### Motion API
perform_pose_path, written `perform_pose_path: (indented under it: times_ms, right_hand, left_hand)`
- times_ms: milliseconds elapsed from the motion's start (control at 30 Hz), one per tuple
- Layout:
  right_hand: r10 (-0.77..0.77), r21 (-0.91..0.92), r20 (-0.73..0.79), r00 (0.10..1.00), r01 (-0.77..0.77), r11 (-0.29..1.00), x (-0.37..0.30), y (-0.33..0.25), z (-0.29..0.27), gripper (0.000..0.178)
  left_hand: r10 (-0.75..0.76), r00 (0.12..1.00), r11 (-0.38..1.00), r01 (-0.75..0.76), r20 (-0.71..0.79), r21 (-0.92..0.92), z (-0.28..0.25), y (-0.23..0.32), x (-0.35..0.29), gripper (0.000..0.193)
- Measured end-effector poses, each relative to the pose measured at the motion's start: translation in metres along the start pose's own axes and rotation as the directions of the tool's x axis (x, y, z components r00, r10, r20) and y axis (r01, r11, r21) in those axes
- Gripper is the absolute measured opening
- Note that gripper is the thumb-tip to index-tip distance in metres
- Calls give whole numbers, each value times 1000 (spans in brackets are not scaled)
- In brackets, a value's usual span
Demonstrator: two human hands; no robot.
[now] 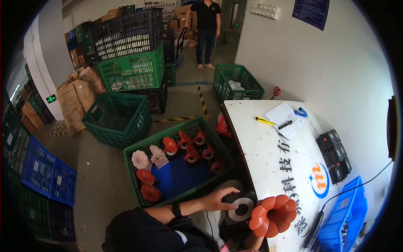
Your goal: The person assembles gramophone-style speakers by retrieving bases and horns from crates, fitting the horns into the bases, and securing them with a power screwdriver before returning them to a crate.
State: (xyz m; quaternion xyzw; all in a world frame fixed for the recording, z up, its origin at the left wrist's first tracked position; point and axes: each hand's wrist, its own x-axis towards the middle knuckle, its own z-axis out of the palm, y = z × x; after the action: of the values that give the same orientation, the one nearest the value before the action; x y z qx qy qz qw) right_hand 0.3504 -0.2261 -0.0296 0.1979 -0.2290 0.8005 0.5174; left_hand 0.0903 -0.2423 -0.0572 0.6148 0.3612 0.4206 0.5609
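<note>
Black base (241,210) with a pale ring (250,205) sits pinched in the left hand (221,200); beside it, a red horn (273,216) hides most of the right hand (254,241), grip unclear; beyond, a green crate (132,176) holds 2 pink horns (140,159)

This looks like a factory workshop with storage around it. Slatted black and green plastic crates (133,69) stand stacked on the far left, near flattened brown cardboard (69,107), and yellow-and-black striped tape (202,101) marks the grey floor. Near right, a white-topped workbench (260,147) carries a slim black corded tool (314,231) and a blue plastic bin (341,210). Red and pink petal-edged horns (169,145) fill much of a rectangular green plastic crate (130,174) beside it.
</note>
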Motion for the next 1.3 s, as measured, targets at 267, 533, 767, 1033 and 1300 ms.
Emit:
perform_pose_path:
  times_ms: [267, 533, 767, 1033, 1300]
  right_hand:
    - [-67, -115, -315, 947, 32, 993, 0, -9, 15, 39]
    - [-102, -482, -567, 817, -228, 846, 24, 14, 54, 26]
    - [-87, -541, -564, 821, -288, 790, 22, 15, 63, 21]
    - [-167, -601, -576, 800, -277, 750, 19, 15, 55, 20]
    - [-433, -674, -649, 626, -208, 709, 17, 28, 47, 20]
  left_hand:
    - [-67, 996, 994, 73, 64, -85, -3, 17, -1, 71]
    - [227, 943, 958, -261, 243, 117, -19, 48, -3, 66]
    - [329, 885, 918, -381, 331, 106, -17, 54, -1, 70]
    - [439, 843, 810, -521, 311, 269, -11, 59, -3, 77]
    - [509, 818, 574, -554, 268, 603, -16, 64, 0, 85]
